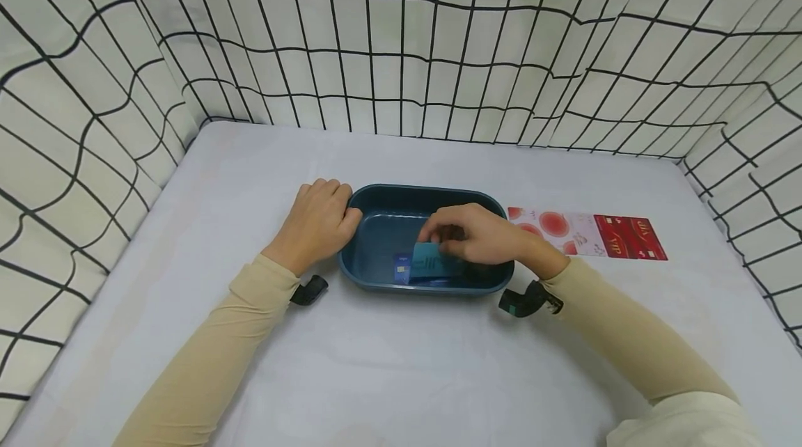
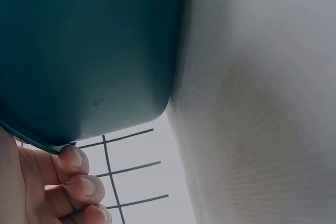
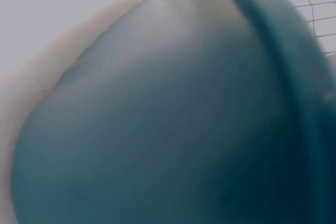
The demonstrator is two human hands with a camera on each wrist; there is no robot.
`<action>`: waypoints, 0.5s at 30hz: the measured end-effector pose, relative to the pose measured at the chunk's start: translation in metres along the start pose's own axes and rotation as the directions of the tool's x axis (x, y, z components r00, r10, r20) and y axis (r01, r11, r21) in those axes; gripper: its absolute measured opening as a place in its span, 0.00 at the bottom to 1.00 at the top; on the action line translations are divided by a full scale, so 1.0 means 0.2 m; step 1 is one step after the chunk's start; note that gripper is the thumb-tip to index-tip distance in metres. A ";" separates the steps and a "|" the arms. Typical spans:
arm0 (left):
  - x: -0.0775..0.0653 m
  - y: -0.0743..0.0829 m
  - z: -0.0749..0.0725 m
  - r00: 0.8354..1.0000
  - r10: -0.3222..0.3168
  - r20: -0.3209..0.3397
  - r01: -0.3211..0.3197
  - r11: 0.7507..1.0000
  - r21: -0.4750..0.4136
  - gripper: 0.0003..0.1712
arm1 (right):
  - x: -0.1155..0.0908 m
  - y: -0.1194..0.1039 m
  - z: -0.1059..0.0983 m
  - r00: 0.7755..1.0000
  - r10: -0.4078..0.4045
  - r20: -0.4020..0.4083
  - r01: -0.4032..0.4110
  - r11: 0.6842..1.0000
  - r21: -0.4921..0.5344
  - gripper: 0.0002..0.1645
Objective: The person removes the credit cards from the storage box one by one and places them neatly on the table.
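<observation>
A dark teal oval plastic basin (image 1: 376, 285) stands on the white cloth. My left hand (image 1: 321, 221) grips its left end, the thumb at the rim; in the left wrist view, curled fingers (image 2: 86, 186) show outside, just below the rim. Over the basin's right half, my right hand (image 1: 479, 232) pinches a teal card (image 1: 427, 260) between thumb and fingers. A blue card (image 1: 402, 269) lies in the basin, partly hidden behind the teal one. The basin's outer wall (image 3: 147, 114) fills most of the right wrist view, and the right fingers do not show there.
Right of the basin lie pink-and-white cards with red circles (image 1: 554, 224) and red cards marked VIP (image 1: 629, 238), side by side. Black wire grid (image 1: 401, 50) walls the table (image 1: 407, 377) at the back and both sides. Dark wrist devices (image 1: 531, 299) sit below both wrists.
</observation>
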State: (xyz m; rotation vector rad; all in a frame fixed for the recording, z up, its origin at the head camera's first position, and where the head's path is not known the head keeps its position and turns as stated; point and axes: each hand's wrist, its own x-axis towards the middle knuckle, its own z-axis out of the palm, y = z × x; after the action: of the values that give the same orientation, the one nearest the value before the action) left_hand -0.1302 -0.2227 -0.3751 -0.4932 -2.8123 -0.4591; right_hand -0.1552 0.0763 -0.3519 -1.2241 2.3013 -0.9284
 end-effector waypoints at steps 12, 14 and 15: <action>0.00 0.00 0.01 1.000 -0.005 0.000 0.005 1.000 0.001 0.14 | -0.04 -0.02 -0.04 0.998 0.008 -0.068 -0.002 0.996 0.084 0.17; 0.00 0.00 0.01 1.000 -0.004 0.005 0.004 1.000 0.001 0.14 | -0.05 -0.03 -0.04 0.997 0.016 -0.076 -0.009 0.996 0.086 0.17; 0.00 0.00 0.01 1.000 -0.004 0.007 0.004 1.000 0.000 0.14 | -0.05 -0.03 -0.04 0.997 0.018 -0.080 -0.011 0.996 0.089 0.17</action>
State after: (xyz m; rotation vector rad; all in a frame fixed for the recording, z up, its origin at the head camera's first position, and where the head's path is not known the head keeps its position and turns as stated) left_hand -0.1314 -0.2223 -0.3768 -0.4904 -2.8200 -0.4598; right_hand -0.1505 0.0857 -0.3413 -1.1513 2.3009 -1.0810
